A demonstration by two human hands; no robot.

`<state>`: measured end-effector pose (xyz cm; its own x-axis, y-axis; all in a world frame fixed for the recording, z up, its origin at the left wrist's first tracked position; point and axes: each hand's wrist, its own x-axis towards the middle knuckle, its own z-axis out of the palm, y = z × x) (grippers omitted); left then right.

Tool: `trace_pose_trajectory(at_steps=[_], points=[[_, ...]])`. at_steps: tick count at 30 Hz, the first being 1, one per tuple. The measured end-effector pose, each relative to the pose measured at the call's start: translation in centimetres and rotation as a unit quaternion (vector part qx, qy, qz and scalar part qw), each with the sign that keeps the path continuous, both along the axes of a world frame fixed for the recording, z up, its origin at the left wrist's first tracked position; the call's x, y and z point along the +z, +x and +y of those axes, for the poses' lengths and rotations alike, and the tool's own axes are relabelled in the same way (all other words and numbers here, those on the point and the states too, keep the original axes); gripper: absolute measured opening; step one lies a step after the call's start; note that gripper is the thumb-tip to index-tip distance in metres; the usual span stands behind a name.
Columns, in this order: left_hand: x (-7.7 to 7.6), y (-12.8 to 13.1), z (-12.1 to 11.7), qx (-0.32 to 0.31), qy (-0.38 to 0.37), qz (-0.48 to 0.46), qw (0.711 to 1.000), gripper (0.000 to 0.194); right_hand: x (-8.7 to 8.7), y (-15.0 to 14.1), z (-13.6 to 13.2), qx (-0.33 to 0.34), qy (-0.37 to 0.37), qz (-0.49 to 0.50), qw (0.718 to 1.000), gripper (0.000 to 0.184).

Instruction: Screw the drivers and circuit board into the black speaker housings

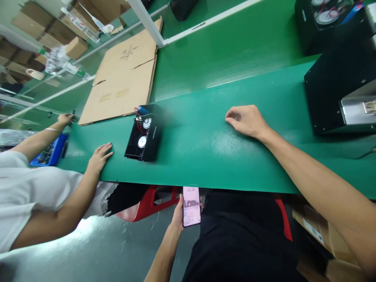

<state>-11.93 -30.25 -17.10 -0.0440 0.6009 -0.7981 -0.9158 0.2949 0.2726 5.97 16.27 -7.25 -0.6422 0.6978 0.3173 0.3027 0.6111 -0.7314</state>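
Observation:
My left hand [179, 214] is below the table edge, closed round a smartphone [191, 206] with its screen lit. My right hand [246, 120] rests on the green belt [205, 156], fingers curled loosely downward, nothing visible in it. A small black speaker box [143, 133] with two round drivers and red wires lies on the belt to the left, apart from both my hands.
A co-worker in a white shirt sits at the left, one hand [100, 156] flat on the belt edge, the other [65, 118] further back. A flat cardboard sheet [123, 74] lies behind. Black boxes [335, 90] stand at the right. A blue tray [51, 150] is at the left.

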Motion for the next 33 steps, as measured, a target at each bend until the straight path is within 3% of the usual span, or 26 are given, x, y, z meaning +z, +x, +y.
trace_pose_trajectory(at_steps=[12, 19, 33], points=[[-0.12, -0.31, -0.23, -0.037, 0.017, -0.007, 0.999, 0.069, 0.16, -0.08, -0.01, -0.008, -0.014, -0.006, 1.0, 0.011], [-0.16, -0.05, -0.35, -0.022, 0.014, 0.009, 1.0, 0.059, 0.3, -0.05, 0.11, -0.005, -0.01, -0.014, 1.0, 0.011], [-0.21, 0.38, -0.43, -0.024, 0.009, 0.007, 1.0, 0.059, 0.43, -0.01, 0.08, -0.004, -0.02, -0.02, 1.0, 0.012]])
